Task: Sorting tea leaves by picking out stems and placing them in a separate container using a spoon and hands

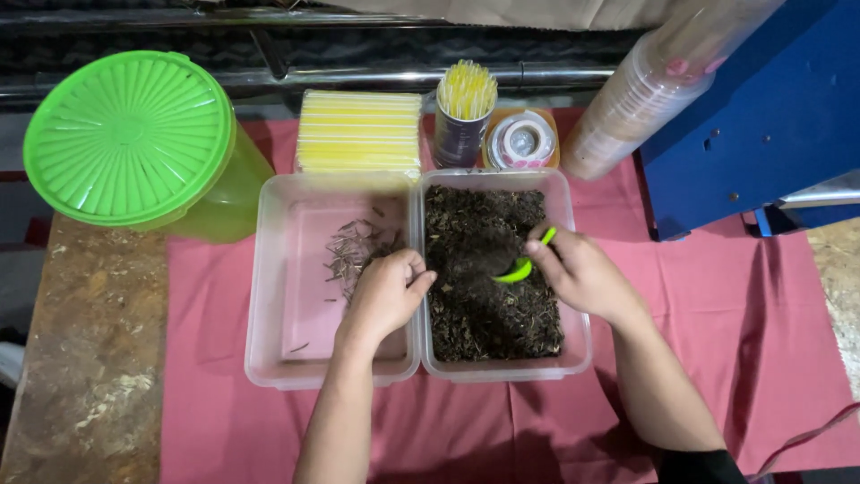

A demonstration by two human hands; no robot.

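Right hand [578,273] pinching green scoop [522,266] buried in dark leaves [488,269] of right tub [579,354], left hand [387,291] curled narrow over twigs [354,246] in left tub [253,296] (contents of fist hidden): likely spill over rim between tubs if scoop overfilled.

— What's the surface?
— A mottled brown table [90,358] under a pink cloth [761,341].
— And on the cloth?
— Two clear tubs [269,358] side by side, touching; behind them a green-lidded jug [134,134], straw box [358,130], straw cup [461,134], tape roll [521,141]
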